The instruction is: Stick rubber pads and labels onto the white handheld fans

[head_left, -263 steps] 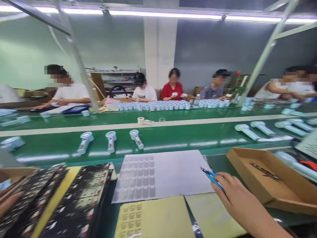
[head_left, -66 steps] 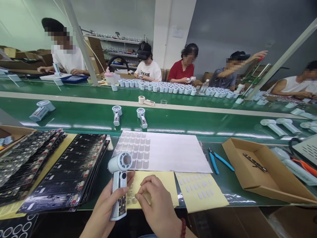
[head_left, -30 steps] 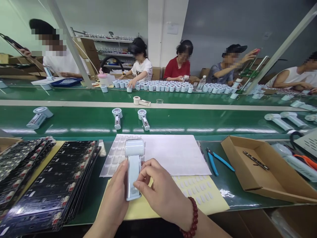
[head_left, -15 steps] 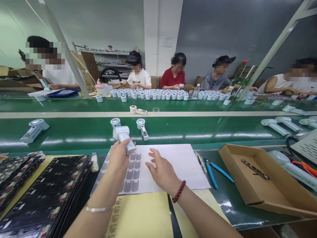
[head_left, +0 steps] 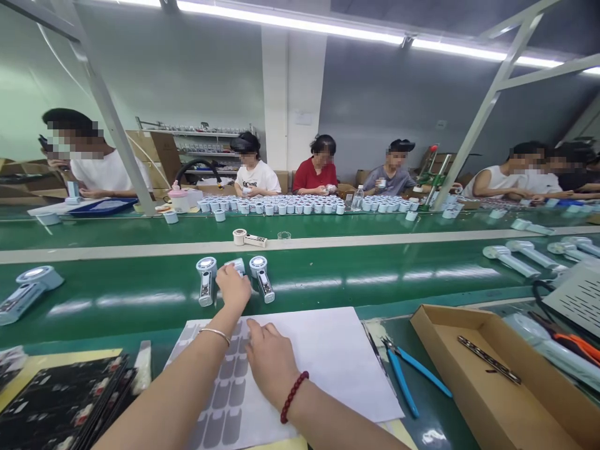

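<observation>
My left hand (head_left: 233, 289) is out over the green belt, its fingers closed round a light-blue handheld fan (head_left: 239, 265); the hand covers most of the fan's handle. On either side of it lie two more fans, a left one (head_left: 205, 281) and a right one (head_left: 261, 278), with inner parts showing in their handles. My right hand (head_left: 270, 357) rests on a white sheet (head_left: 332, 362) bearing rows of grey rounded stickers (head_left: 220, 394). Its fingers are bent at the sticker edge, and whatever they pinch is hidden.
Blue-handled nippers (head_left: 412, 375) and a cardboard tray (head_left: 450, 356) holding a dark strip (head_left: 489, 359) are at right. Stacked black panels (head_left: 60, 400) sit at left. More fans (head_left: 510, 257) lie along the green belt (head_left: 351, 275). Co-workers sit opposite behind many white-blue cups (head_left: 290, 205).
My left hand has carried the fan forward and set it down between the other two. My right hand has moved left onto the stickers, its fingers drawing in. The view has tilted up.
</observation>
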`<state>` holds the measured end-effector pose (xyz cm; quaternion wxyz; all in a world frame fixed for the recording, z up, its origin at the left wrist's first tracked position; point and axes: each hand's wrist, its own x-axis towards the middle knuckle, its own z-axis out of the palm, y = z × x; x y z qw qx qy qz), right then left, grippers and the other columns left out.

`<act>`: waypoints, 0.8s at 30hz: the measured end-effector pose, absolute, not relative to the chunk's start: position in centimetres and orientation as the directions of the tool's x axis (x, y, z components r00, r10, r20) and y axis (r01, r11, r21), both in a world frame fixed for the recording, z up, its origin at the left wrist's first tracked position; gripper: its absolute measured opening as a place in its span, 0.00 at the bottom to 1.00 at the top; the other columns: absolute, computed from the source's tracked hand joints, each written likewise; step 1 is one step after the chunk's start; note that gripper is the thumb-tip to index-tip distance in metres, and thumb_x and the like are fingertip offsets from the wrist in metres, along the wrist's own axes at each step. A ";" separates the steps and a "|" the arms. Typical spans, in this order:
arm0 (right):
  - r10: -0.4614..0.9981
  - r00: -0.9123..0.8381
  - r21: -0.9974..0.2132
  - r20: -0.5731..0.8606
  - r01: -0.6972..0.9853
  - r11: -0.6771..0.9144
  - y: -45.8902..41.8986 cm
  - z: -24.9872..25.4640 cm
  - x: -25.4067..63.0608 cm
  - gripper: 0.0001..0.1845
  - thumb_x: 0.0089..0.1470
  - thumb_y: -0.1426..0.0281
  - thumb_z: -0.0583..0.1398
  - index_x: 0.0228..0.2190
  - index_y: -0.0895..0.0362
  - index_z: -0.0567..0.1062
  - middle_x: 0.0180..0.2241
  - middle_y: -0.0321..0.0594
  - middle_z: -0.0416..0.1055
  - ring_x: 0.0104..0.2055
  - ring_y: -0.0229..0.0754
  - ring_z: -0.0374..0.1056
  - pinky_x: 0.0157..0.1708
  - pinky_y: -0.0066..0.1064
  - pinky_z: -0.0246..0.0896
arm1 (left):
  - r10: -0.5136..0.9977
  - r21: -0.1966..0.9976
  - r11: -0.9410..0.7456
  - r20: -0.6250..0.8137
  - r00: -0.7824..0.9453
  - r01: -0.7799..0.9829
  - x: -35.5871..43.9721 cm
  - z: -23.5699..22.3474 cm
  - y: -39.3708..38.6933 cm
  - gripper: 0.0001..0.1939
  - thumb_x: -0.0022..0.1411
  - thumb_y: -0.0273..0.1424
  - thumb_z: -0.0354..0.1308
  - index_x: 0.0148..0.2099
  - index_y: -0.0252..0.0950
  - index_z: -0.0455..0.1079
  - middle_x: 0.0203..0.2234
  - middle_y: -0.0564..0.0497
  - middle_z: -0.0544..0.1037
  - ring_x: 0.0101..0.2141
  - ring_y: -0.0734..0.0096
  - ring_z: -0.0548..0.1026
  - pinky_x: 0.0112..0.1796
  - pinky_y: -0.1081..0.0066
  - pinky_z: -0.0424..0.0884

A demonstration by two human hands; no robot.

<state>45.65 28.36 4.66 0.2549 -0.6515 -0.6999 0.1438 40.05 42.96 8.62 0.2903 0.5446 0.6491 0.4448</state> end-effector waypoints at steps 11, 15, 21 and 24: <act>0.978 0.082 -0.724 0.191 0.684 0.084 28.5 4.4 46.3 0.28 0.52 0.81 0.60 0.53 0.53 0.66 0.41 0.38 0.78 0.45 0.48 0.74 0.43 0.39 0.69 | 0.998 0.816 0.009 0.030 -0.057 0.578 43.8 9.8 42.6 0.18 0.62 0.36 0.63 0.52 0.35 0.71 0.57 0.42 0.71 0.57 0.50 0.67 0.56 0.43 0.63; 0.978 0.074 -0.738 0.194 0.668 0.096 28.5 4.2 46.5 0.26 0.51 0.82 0.59 0.52 0.54 0.68 0.40 0.39 0.78 0.46 0.48 0.74 0.43 0.39 0.68 | 0.997 0.943 0.043 -0.022 -0.067 0.331 43.0 11.8 39.7 0.15 0.64 0.39 0.61 0.48 0.34 0.72 0.45 0.45 0.77 0.44 0.60 0.76 0.46 0.54 0.73; 0.980 0.086 -0.749 0.180 0.658 0.080 28.3 4.3 46.6 0.25 0.54 0.79 0.58 0.54 0.57 0.69 0.45 0.46 0.78 0.48 0.51 0.72 0.44 0.41 0.66 | 0.999 0.985 0.047 -0.043 0.028 -0.164 38.7 12.6 27.6 0.11 0.60 0.39 0.58 0.35 0.35 0.71 0.15 0.56 0.67 0.20 0.73 0.68 0.27 0.72 0.69; 0.983 0.093 -0.758 0.158 0.650 0.061 28.2 4.6 46.5 0.28 0.54 0.78 0.59 0.57 0.57 0.68 0.45 0.48 0.79 0.52 0.53 0.69 0.46 0.44 0.64 | 0.978 0.899 0.206 -0.197 0.064 -0.387 35.4 10.4 22.6 0.15 0.54 0.42 0.64 0.33 0.34 0.73 0.16 0.52 0.71 0.15 0.75 0.65 0.19 0.74 0.63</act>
